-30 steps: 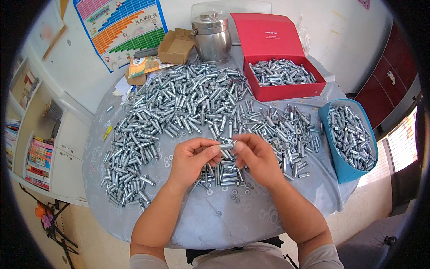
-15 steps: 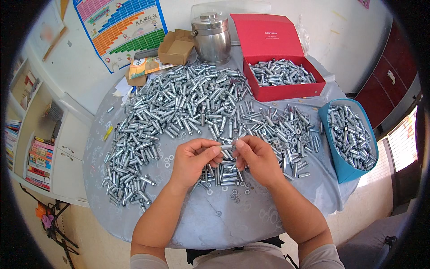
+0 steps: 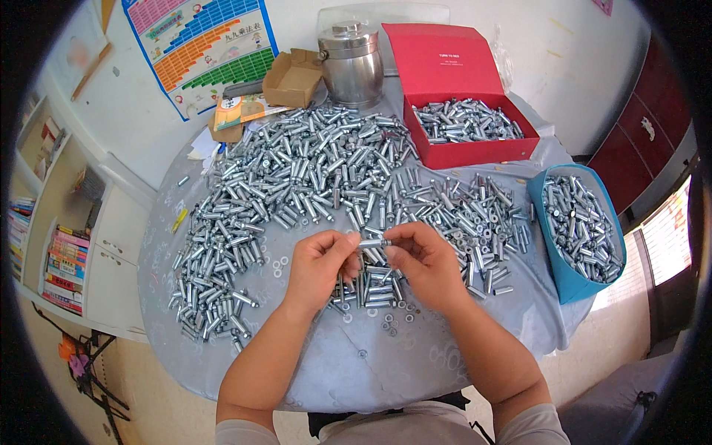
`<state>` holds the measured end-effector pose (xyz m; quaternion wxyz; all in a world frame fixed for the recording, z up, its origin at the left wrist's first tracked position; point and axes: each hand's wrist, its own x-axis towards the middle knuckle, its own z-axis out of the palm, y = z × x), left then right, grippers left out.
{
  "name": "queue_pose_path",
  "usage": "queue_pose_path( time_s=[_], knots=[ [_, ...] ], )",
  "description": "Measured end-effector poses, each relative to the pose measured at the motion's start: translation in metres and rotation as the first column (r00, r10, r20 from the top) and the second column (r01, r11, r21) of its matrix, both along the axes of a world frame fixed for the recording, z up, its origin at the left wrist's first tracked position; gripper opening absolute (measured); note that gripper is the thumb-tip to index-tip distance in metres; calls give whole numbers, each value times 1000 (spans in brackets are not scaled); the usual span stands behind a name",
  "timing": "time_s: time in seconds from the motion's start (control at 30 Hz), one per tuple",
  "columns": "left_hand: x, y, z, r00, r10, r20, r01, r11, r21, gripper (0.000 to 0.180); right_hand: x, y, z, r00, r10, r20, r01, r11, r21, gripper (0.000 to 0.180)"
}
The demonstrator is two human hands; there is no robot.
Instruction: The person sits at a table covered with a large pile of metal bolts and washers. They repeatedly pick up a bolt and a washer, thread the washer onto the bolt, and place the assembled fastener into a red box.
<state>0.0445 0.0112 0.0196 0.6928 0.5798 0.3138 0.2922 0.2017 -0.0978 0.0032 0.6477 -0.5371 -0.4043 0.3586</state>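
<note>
Head view, round table, grey patterned cloth, white wall, wooden floor.

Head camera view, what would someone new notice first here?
The heap of silvery metal sleeve bolts covering the round table catches the eye first. At its middle, the left hand and right hand pinch one bolt between them. Behind sits an open red box, at the right a blue bin, both holding bolts.
</note>
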Motion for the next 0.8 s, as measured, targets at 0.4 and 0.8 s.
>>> queue_pose_path(
  time_s=[0.4, 0.8],
  knots=[
    [-1, 2, 6, 999, 29, 29, -18, 948, -317, 38, -10, -3, 11, 1000, -5, 28, 3, 998, 65, 17],
    [-4, 8, -3, 998, 31, 50, -16, 957, -290, 33, 1, 1, 5, 984, -59, -167, 63, 998, 20, 20]
  ],
)
